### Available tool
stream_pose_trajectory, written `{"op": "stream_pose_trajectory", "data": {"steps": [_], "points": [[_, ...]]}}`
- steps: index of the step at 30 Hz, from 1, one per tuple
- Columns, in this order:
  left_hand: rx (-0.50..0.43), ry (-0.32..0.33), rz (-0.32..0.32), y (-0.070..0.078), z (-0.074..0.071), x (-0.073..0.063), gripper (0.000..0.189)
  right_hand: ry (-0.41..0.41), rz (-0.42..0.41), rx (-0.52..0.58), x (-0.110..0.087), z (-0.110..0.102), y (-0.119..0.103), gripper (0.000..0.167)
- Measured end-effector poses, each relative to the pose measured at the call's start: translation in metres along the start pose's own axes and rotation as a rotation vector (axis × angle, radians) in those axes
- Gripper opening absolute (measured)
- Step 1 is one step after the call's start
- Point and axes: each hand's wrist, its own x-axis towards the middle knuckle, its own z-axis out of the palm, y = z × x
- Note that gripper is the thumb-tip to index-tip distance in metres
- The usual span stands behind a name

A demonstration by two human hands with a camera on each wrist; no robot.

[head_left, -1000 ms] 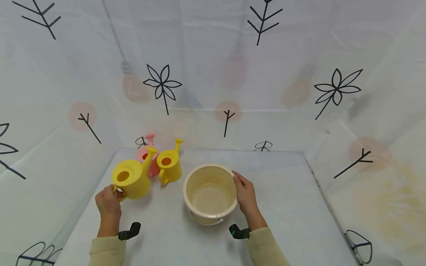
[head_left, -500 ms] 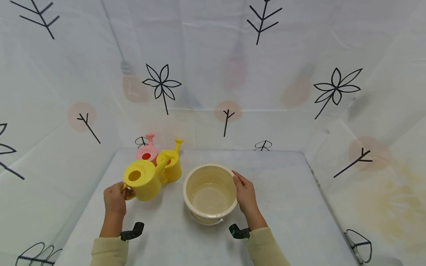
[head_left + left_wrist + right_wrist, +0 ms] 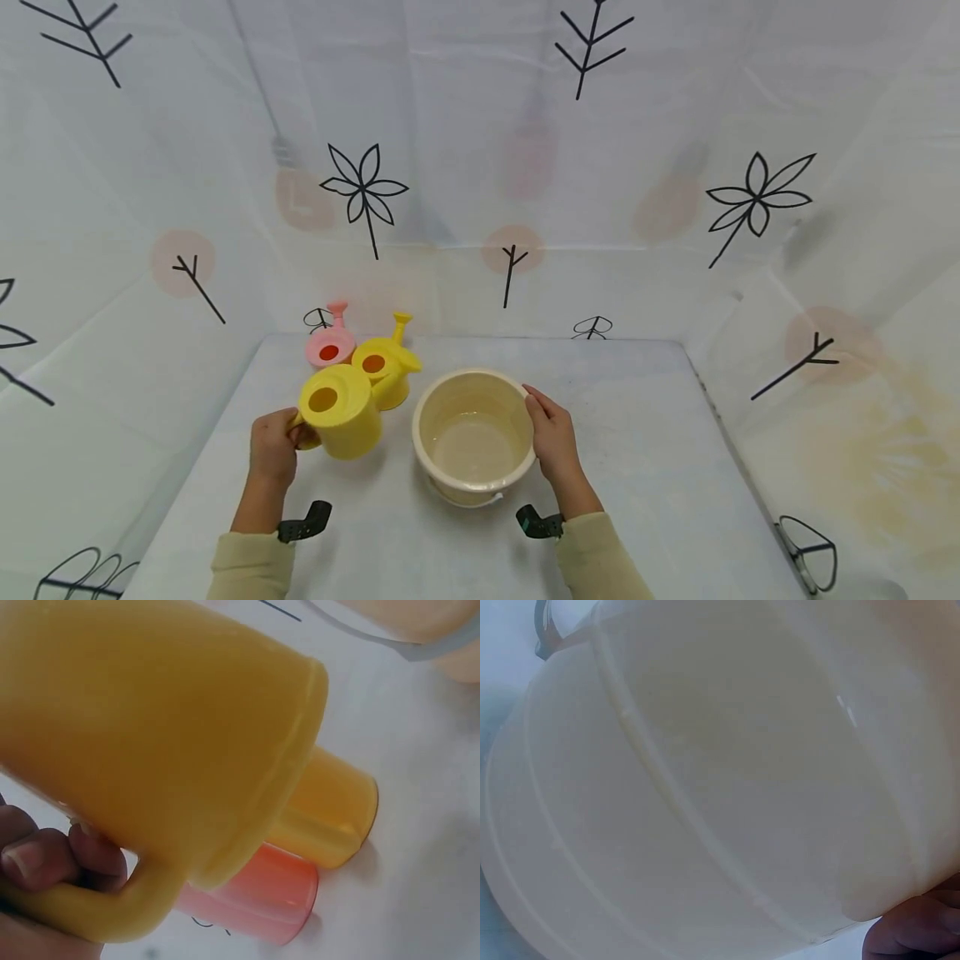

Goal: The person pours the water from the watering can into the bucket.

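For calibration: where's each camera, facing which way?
Head: on head, facing forward and down at the table; left hand, right hand and sleeves show.
Left wrist: worn there, facing the held yellow watering can; left fingers show.
Right wrist: worn there, facing the bucket; right hand partly shows.
Head and left wrist share the pink can.

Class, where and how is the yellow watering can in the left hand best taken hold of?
Probably by its handle, coming from the person's left: the yellow watering can has its open loop on that side, with room for the curled fingers of the left hand, while the spout points away to the right.
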Motion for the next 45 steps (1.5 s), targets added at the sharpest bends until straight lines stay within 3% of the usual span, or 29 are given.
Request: {"op": "stream_pose_trajectory", "data": {"steps": [5,20,28,45], "points": [[-0.028,-0.054,0.012,0.005,0.003,-0.001,0.045,-0.001,-0.012,0.01,0.0,-0.001,0.0,0.042],[0.061,-0.196,0.039,0.017,0.009,0.001,0.043,0.007,-0.018,0.002,0.001,0.0,0.001,0.041],[0.061,-0.276,0.053,0.03,0.013,-0.003,0.041,-0.007,-0.017,0.014,-0.001,-0.001,0.001,0.042],[0.08,-0.459,0.175,0.056,0.02,-0.002,0.036,-0.005,-0.012,-0.005,-0.001,-0.002,0.001,0.041]]}}
